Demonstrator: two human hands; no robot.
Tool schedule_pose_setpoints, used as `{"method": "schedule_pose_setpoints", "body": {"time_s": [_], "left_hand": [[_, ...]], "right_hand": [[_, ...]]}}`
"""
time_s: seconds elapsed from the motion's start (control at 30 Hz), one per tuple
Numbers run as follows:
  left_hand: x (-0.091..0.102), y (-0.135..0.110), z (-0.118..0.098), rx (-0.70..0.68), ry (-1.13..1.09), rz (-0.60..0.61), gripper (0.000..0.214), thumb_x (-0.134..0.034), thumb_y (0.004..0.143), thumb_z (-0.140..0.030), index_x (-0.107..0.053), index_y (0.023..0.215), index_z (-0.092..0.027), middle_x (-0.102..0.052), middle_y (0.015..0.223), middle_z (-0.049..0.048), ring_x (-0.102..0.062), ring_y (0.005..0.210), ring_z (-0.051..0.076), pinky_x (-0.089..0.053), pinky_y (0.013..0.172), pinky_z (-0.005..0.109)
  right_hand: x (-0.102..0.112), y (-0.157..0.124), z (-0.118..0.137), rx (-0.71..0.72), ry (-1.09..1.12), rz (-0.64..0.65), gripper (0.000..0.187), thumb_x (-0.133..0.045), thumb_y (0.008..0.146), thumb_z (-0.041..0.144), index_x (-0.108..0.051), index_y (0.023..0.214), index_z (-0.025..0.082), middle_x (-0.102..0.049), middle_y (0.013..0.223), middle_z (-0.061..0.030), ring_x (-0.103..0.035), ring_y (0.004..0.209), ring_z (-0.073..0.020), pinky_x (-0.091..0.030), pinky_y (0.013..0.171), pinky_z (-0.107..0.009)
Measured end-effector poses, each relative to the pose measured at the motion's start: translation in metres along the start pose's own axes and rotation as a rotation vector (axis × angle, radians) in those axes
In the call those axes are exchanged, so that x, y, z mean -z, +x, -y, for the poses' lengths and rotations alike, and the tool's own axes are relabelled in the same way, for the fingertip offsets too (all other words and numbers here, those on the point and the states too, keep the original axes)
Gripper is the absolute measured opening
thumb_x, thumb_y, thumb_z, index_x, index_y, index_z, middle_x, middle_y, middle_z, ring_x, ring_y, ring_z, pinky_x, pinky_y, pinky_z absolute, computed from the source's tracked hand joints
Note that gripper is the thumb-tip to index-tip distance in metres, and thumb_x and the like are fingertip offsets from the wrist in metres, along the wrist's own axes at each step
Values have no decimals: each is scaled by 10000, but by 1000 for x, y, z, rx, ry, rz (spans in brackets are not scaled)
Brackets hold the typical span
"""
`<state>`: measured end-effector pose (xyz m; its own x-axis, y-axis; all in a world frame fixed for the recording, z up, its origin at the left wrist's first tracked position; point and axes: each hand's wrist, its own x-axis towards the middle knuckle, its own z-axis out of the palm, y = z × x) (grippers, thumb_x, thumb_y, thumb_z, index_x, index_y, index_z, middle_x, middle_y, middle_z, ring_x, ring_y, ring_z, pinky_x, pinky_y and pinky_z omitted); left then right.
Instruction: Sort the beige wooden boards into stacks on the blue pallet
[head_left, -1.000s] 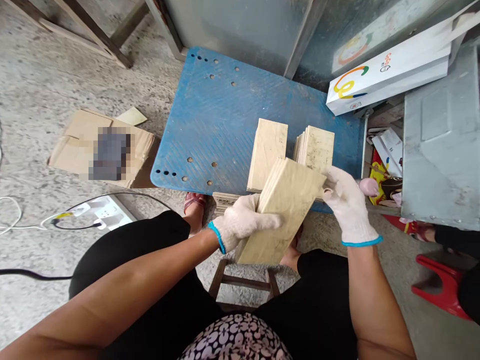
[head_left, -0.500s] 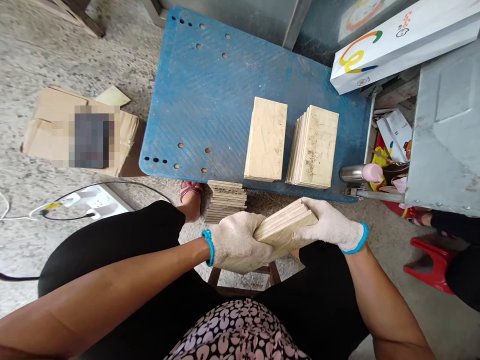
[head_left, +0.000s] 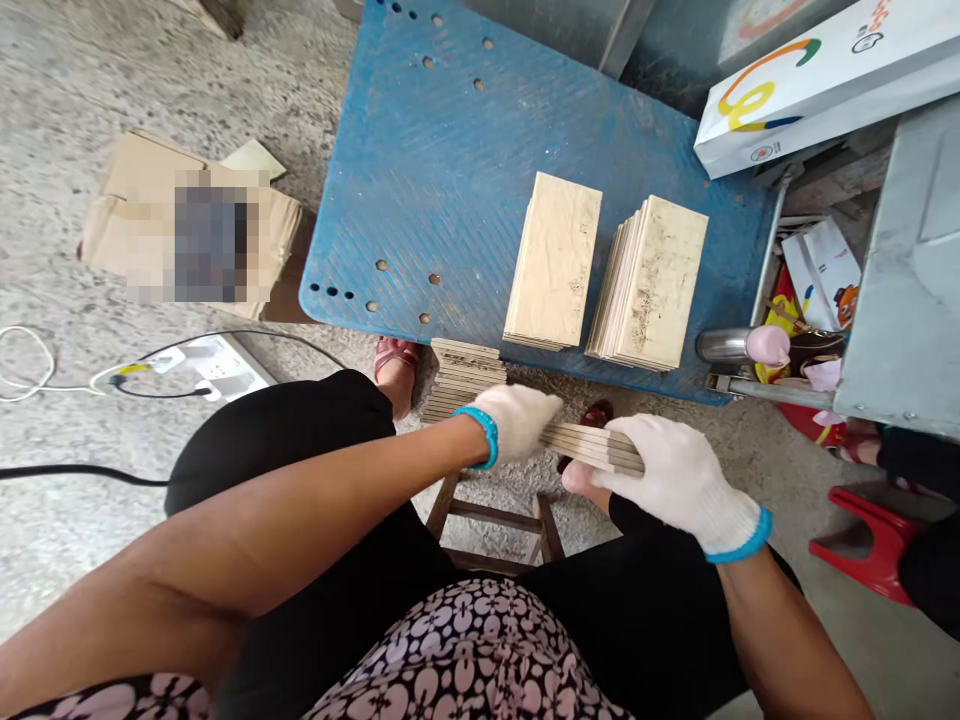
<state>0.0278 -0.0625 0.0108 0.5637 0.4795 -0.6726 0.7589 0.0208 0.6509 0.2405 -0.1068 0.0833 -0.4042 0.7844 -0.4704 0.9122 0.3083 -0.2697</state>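
Note:
Between my gloved hands is a small stack of thin wooden boards [head_left: 592, 446], its layered edges facing up. My right hand [head_left: 675, 475] is closed around the stack's right end, thumb on the near side. At the other end my left hand [head_left: 519, 422] grips the boards, its fingers curled over and partly hiding them. Beyond, on the blue table, lie two piles of the same boards: a left pile [head_left: 555, 262] and a right pile [head_left: 660, 285] with dark specks on its top board. Another stack of boards [head_left: 465, 375] sits below the table edge, beside my left hand.
The blue plastic table [head_left: 420, 190] has a white paper bag [head_left: 795, 95] at its far right. A flask with a pink lid [head_left: 765, 346] lies in an open drawer. On the floor are a carton [head_left: 150, 215], a power strip [head_left: 217, 365] and a red stool [head_left: 862, 535].
The held boards have turned from a slanted, broad-face view to edges up. My left hand has moved right and up, my right hand slightly right. The whole view has shifted a little.

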Motion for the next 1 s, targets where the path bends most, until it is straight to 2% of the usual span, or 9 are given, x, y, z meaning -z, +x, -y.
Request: {"method": "schedule_pose_setpoints", "body": {"time_s": [0.07,0.17,0.3,0.43,0.6,0.77,1.0], "left_hand": [[17,5,2,55,152,-31,425,-715,681,-240,-684,1101,-189,-700,1017,175,-650,976,380,-468,890,464],[41,4,6,110,294,-144,363,-623,795,-261,-648,1146,-174,-684,1052,190,-649,990,380,-479,866,475],[60,-5,9,126,316,-241,384,-571,864,-306,-617,1226,-185,-666,1102,190,-637,1018,381,-481,858,470],[66,-13,10,95,254,-279,390,-595,860,-296,-636,1219,-150,-662,1083,202,-619,1053,393,-473,880,475],[69,-21,12,101,260,-272,397,-566,876,-270,-635,1225,-95,-663,1084,233,-623,1047,405,-495,850,487],[69,-26,15,69,317,-270,381,-515,896,-273,-639,1212,-100,-682,1089,209,-658,995,355,-529,801,454],[70,-28,14,60,364,-245,380,-472,902,-234,-647,1207,-88,-696,1074,209,-679,959,352,-548,742,429]], "right_hand": [[-9,12,3,-66,-71,75,362,-685,791,514,-642,988,213,-700,959,-85,-657,845,-267,-452,696,-357],[-26,37,10,-145,-148,196,342,-654,815,507,-620,994,218,-686,968,-88,-656,852,-274,-452,677,-351],[-56,74,17,-106,-212,280,365,-619,846,540,-594,1018,220,-672,998,-102,-657,894,-279,-460,692,-342],[-78,103,18,-73,-268,313,426,-587,881,533,-561,1136,192,-653,1088,-139,-652,987,-286,-471,748,-343],[-88,124,19,-118,-325,349,439,-563,896,543,-548,1142,180,-647,1124,-140,-651,1005,-280,-466,779,-338],[-93,133,15,-131,-364,370,464,-521,908,579,-536,1159,189,-640,1156,-134,-652,997,-275,-466,791,-351],[-94,137,11,-108,-355,349,460,-526,900,590,-548,1128,191,-652,1113,-129,-654,979,-289,-470,765,-363]]}}
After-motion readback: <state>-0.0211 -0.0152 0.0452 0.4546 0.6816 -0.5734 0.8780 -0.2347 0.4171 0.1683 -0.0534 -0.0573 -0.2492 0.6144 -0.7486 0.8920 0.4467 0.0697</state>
